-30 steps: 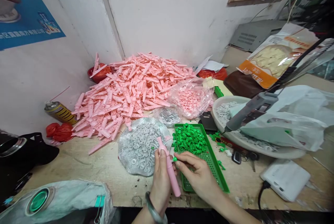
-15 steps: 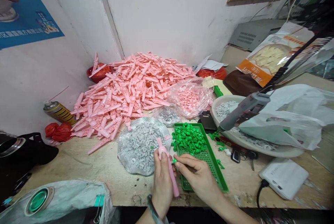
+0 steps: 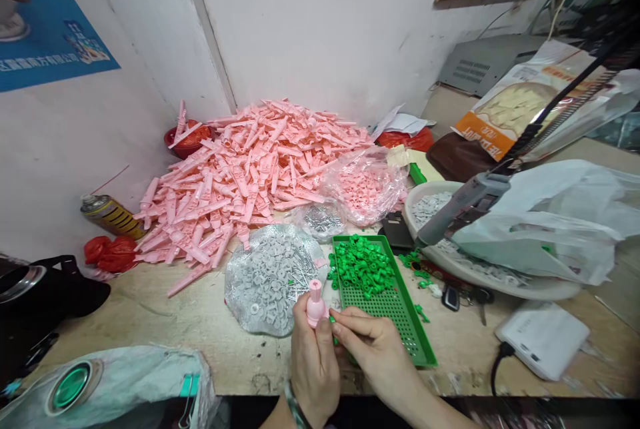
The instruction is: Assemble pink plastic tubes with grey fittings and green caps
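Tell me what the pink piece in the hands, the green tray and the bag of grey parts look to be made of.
The pink piece, gripped in the left hand: moulded plastic, it seems, smooth with a soft sheen and uniform colour. The green tray: rigid plastic, likely moulded, with a regular grid of holes. The bag of grey parts: thin clear plastic film, crinkled and glinting.

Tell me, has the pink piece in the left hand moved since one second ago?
Yes. The pink piece has tipped up: its long body no longer slants along the green tray, only its head shows.
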Demonstrator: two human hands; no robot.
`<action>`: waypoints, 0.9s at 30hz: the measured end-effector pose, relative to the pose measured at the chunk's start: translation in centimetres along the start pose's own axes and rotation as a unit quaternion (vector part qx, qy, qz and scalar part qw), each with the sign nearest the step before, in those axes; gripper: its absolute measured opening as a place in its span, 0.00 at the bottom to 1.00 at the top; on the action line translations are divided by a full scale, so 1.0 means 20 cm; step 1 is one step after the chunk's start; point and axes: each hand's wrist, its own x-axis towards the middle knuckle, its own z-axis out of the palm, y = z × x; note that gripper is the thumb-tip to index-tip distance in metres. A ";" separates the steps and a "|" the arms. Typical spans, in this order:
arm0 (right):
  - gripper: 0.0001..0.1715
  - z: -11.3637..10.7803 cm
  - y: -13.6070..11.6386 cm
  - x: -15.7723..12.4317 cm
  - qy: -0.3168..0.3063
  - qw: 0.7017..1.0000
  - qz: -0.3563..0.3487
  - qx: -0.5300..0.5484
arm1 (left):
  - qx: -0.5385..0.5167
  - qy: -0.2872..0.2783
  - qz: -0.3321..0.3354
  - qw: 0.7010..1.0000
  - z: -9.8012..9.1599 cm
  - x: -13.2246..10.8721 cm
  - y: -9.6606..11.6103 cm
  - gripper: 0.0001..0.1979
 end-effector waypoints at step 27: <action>0.17 -0.39 0.00 0.00 0.192 0.976 -0.104 -0.029 | -0.219 -0.227 -0.408 0.857 0.14 -0.02 0.02 0.18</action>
